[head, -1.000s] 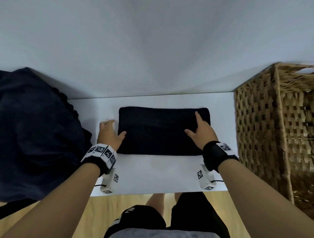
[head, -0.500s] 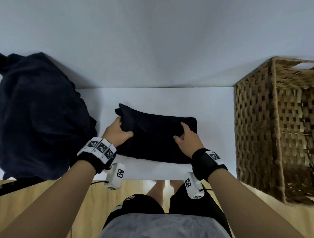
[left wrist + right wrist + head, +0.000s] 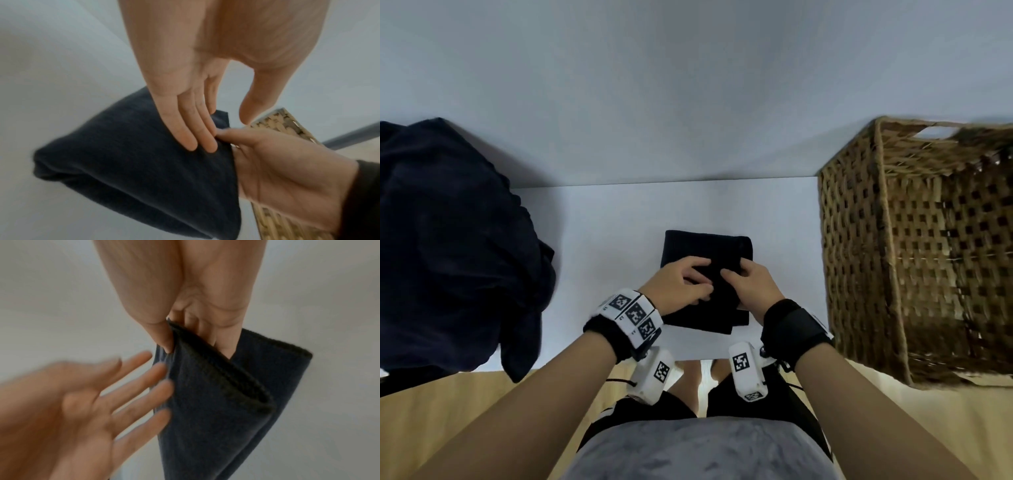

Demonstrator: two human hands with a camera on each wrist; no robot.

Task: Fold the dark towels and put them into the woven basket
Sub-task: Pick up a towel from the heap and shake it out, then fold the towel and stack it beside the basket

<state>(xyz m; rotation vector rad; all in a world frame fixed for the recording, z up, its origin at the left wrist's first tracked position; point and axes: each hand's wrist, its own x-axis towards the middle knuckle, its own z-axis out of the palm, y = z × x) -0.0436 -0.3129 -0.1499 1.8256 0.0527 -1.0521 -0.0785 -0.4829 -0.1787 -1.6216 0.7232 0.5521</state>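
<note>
A dark folded towel point(image 3: 705, 250) lies as a compact block on the white table point(image 3: 602, 222), near its front edge. My left hand point(image 3: 681, 287) rests on top of it, and its straight fingers point(image 3: 185, 129) press the upper layer flat. My right hand point(image 3: 750, 284) pinches the towel's right edge; its thumb point(image 3: 160, 334) lies on top and its fingers are tucked between the layers of the towel point(image 3: 216, 402). The woven basket point(image 3: 893, 240) stands at the right end of the table, and its inside is hidden from here.
A heap of loose dark towels point(image 3: 448, 240) covers the left end of the table and hangs over its front edge. A plain wall runs behind the table. Bare tabletop lies between the heap, the folded towel and the basket.
The left hand lifted the towel's left end and brought it over to the right, turning the wide rectangle into a short block. The right hand went from lying flat to pinching the edge.
</note>
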